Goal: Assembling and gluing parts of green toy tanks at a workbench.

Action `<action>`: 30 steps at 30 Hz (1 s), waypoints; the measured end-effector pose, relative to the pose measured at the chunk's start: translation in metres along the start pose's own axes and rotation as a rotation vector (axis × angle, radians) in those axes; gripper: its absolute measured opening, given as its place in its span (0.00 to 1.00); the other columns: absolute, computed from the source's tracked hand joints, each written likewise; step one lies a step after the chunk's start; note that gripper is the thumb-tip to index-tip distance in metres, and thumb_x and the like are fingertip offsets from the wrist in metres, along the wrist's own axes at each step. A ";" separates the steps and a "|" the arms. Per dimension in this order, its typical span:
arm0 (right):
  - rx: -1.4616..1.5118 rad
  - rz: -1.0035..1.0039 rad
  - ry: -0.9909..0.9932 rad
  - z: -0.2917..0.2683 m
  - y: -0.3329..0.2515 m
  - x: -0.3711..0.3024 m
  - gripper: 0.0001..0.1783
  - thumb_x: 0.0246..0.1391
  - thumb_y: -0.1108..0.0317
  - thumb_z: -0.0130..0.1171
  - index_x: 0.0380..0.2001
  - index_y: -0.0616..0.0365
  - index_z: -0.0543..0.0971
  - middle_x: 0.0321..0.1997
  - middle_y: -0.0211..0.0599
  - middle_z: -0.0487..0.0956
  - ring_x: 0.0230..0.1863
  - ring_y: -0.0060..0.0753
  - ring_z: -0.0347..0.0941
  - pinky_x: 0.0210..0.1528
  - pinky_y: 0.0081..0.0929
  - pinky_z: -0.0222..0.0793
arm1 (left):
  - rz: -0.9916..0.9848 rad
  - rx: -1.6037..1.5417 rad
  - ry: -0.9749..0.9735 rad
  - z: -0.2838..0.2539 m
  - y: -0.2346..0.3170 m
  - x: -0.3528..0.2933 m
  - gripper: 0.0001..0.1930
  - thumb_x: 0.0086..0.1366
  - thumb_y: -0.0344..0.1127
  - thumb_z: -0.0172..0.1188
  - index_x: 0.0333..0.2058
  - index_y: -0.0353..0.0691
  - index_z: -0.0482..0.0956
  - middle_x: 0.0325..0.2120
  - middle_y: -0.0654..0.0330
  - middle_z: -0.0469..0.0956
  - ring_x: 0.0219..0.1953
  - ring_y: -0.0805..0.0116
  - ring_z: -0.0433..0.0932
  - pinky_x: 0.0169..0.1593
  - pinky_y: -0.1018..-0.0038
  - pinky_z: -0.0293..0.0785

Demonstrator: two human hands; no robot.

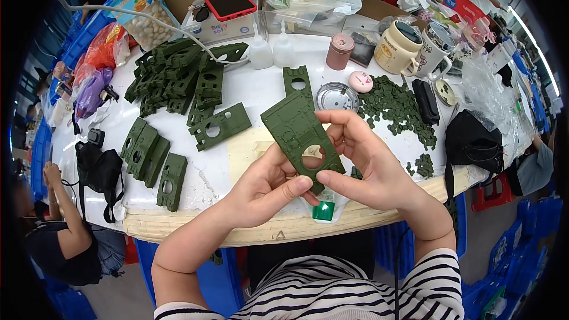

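Observation:
Both my hands hold a dark green plastic toy tank hull (291, 123) tilted above the table's front edge. It has a large round hole near its lower end. My left hand (264, 192) grips its lower left side, thumb on the face. My right hand (373, 172) pinches the lower right edge between thumb and curled fingers. Directly behind it lies another green hull (298, 82). To the left rest a single hull (222, 125), a leaning group of hulls (144, 151) and one nearer hull (172, 181). A green-and-white packet (323, 210) lies below my hands.
A heap of green hulls (178, 74) fills the back left. Many small green parts (388, 106) spread on the right, beside a round metal tin (336, 98). White squeeze bottles (259, 52), a pink canister (340, 51) and mugs (398, 47) stand behind. Black bags (471, 142) flank the table.

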State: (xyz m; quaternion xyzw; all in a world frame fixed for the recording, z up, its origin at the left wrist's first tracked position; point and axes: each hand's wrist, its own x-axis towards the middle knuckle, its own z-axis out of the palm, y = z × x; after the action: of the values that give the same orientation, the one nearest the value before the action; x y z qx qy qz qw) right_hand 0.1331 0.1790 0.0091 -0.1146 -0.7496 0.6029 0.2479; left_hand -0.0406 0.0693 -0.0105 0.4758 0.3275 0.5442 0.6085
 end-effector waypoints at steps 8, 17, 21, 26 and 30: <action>0.181 0.066 0.070 -0.002 0.004 -0.001 0.25 0.58 0.71 0.57 0.57 0.66 0.64 0.36 0.29 0.72 0.39 0.18 0.69 0.44 0.21 0.67 | -0.016 -0.068 -0.006 -0.004 0.006 -0.001 0.26 0.69 0.32 0.48 0.62 0.35 0.52 0.52 0.51 0.69 0.47 0.68 0.74 0.42 0.73 0.78; 0.471 0.193 0.057 -0.007 0.004 0.002 0.17 0.57 0.70 0.59 0.47 0.64 0.71 0.41 0.34 0.78 0.41 0.19 0.73 0.41 0.19 0.69 | 0.103 0.327 0.258 -0.002 0.020 -0.005 0.20 0.72 0.41 0.44 0.56 0.35 0.62 0.42 0.53 0.76 0.42 0.68 0.76 0.44 0.70 0.76; 0.451 0.224 0.087 -0.009 0.003 0.003 0.16 0.57 0.68 0.59 0.46 0.63 0.71 0.40 0.34 0.79 0.41 0.17 0.73 0.38 0.18 0.67 | 0.603 0.611 0.313 0.016 0.049 -0.031 0.22 0.72 0.46 0.40 0.53 0.34 0.67 0.42 0.51 0.76 0.45 0.63 0.73 0.50 0.65 0.70; 0.454 0.210 0.061 -0.005 0.007 0.001 0.17 0.58 0.67 0.58 0.48 0.63 0.71 0.42 0.37 0.80 0.42 0.20 0.74 0.42 0.19 0.67 | 0.613 0.003 -0.364 0.089 0.048 -0.049 0.22 0.68 0.46 0.47 0.52 0.34 0.67 0.43 0.51 0.75 0.45 0.61 0.72 0.50 0.65 0.70; 0.431 0.187 0.050 -0.003 0.002 0.002 0.17 0.57 0.67 0.59 0.48 0.63 0.71 0.41 0.37 0.80 0.43 0.22 0.74 0.45 0.20 0.67 | 0.553 -0.196 -0.565 0.130 0.020 -0.036 0.23 0.64 0.45 0.51 0.52 0.34 0.67 0.43 0.51 0.74 0.46 0.60 0.72 0.49 0.66 0.70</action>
State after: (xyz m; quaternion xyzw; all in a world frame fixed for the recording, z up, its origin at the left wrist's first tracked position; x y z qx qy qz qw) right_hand 0.1332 0.1832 0.0077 -0.1428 -0.5834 0.7663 0.2282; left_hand 0.0644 0.0041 0.0469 0.6165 -0.0460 0.5637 0.5477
